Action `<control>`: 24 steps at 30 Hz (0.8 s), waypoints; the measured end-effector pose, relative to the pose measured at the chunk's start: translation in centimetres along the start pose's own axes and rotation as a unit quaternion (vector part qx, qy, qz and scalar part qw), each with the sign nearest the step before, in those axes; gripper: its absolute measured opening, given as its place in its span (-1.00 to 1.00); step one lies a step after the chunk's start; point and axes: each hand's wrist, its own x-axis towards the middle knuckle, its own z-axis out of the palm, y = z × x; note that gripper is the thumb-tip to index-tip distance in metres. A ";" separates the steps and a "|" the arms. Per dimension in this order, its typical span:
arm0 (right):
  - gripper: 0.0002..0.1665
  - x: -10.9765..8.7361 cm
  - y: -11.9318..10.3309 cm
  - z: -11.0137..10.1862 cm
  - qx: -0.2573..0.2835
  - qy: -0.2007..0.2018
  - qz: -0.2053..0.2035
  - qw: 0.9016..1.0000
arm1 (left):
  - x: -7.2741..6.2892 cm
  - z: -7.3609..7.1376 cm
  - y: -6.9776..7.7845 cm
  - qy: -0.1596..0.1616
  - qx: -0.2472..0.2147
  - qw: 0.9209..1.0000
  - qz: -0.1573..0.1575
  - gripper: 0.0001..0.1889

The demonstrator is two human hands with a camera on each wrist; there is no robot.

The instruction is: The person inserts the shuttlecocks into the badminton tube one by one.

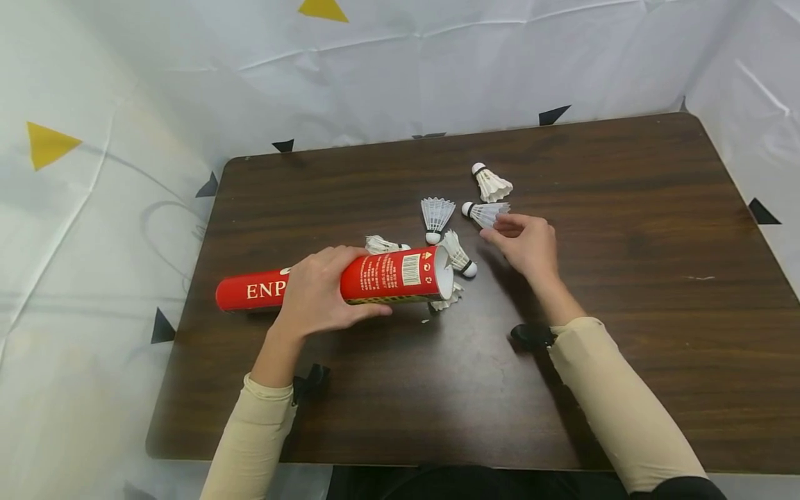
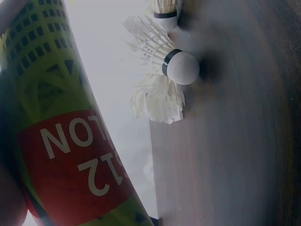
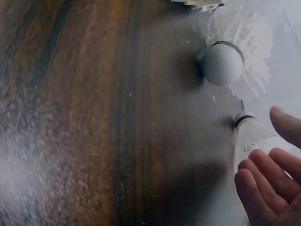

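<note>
My left hand (image 1: 319,288) grips a red shuttlecock tube (image 1: 394,274) around its middle; the tube lies slanted sideways, open end facing right. In the left wrist view its green-and-red side fills the left. My right hand (image 1: 528,243) is at the feathered skirt of a white shuttlecock (image 1: 478,212), whose cork points left. The right wrist view shows its thumb (image 3: 284,123) and fingers apart, with the skirt between and behind them. Near the tube's mouth lies another shuttlecock (image 1: 459,255), and one more (image 1: 446,300) is partly hidden under the tube.
Behind the tube are a shuttlecock (image 1: 437,217) with its cork toward me and another (image 1: 381,244) half covered by it. Farther back lies one more shuttlecock (image 1: 492,184). All rest on a dark brown wooden table (image 1: 637,278) against white sheeting (image 1: 437,76).
</note>
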 end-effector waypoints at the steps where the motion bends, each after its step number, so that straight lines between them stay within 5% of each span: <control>1: -0.47 0.1 0.1 0.1 -0.002 0.000 0.000 1.000 | 0.0 0.0 0.0 -0.001 0.000 1.000 0.000 -0.15; 13: -0.67 0.3 0.8 0.6 -0.056 0.019 -0.020 0.998 | 0.0 0.0 0.1 -0.008 0.005 1.000 0.002 -0.15; 24: -0.71 -0.3 1.0 -0.1 -0.014 0.039 -0.037 0.998 | 0.1 0.1 0.0 0.000 0.007 1.000 0.005 -0.15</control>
